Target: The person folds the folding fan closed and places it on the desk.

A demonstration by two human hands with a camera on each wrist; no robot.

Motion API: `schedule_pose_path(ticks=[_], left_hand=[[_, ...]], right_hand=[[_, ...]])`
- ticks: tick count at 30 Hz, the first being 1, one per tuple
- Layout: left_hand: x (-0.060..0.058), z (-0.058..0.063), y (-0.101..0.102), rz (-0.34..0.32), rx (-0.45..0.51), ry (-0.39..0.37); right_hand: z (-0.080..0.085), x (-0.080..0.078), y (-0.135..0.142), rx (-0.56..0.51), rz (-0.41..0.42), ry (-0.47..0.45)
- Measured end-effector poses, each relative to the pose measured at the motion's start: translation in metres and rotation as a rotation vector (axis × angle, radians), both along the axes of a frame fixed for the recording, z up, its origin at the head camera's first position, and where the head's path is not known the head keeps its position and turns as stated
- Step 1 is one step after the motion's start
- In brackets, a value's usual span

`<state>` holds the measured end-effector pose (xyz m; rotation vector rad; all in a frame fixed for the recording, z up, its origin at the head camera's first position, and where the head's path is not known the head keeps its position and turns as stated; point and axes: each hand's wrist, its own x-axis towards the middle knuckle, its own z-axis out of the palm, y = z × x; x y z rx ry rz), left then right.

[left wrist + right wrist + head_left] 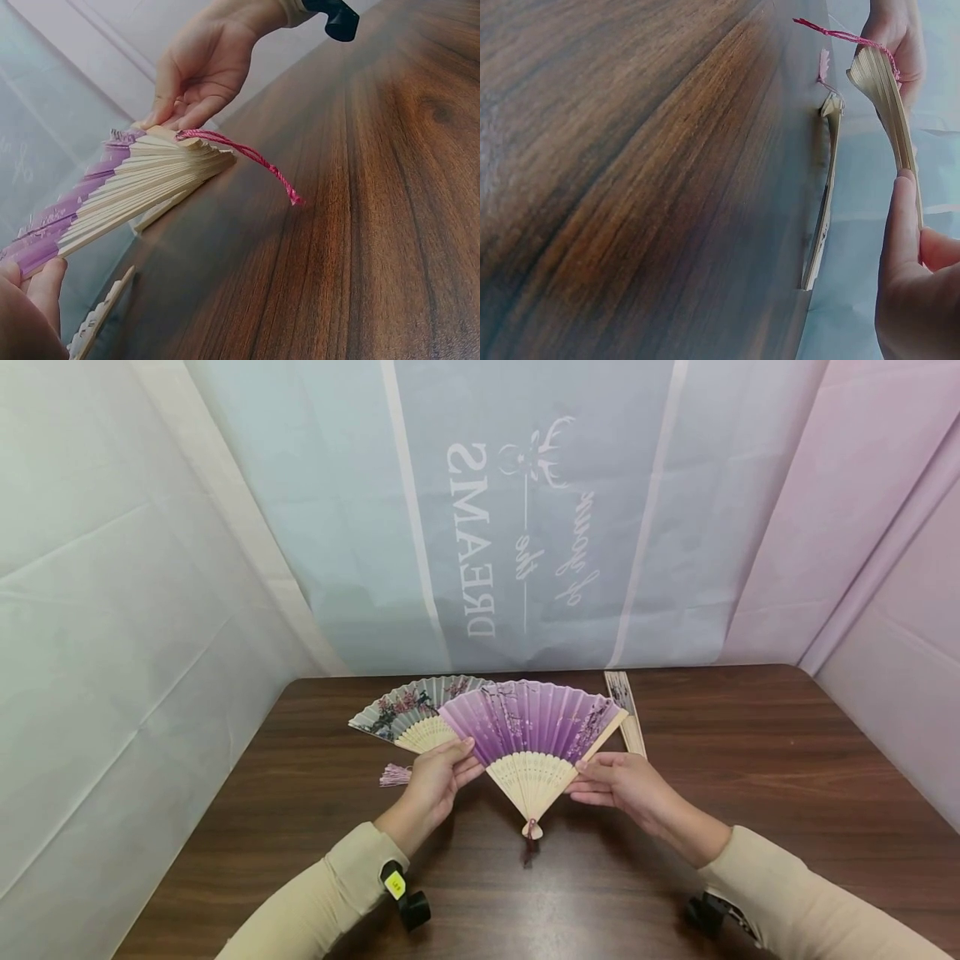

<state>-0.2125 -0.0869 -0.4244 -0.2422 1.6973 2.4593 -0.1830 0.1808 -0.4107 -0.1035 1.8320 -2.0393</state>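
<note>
A purple folding fan (517, 718) with blossom print and pale wooden ribs is spread wide above the table, its pivot toward me. My left hand (438, 777) pinches its left edge between thumb and fingers. On the other side my right hand (618, 785) pinches the right outer rib. A dark red cord (531, 831) hangs from the pivot. In the left wrist view the ribs (142, 187) lie in overlapping folds, and the pink-red cord (259, 159) dangles over the table. From the right wrist view the fan (885, 97) appears nearly edge-on.
Behind the purple fan, a grey floral fan (408, 706) lies spread on the brown table (757, 793), with a pink tassel (395, 775) at its left. A folded fan (628, 718) lies at the back right. A printed cloth backdrop (525, 527) stands behind the table.
</note>
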Motion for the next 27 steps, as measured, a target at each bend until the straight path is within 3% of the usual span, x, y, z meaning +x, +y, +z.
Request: schedule_pose_path(ticks=[27], left_hand=[[-0.0023,0.0016,0.0019,-0.038,-0.036,-0.014]], right_hand=[[0.0057,-0.0029,-0.0042,0.008,0.052,-0.007]])
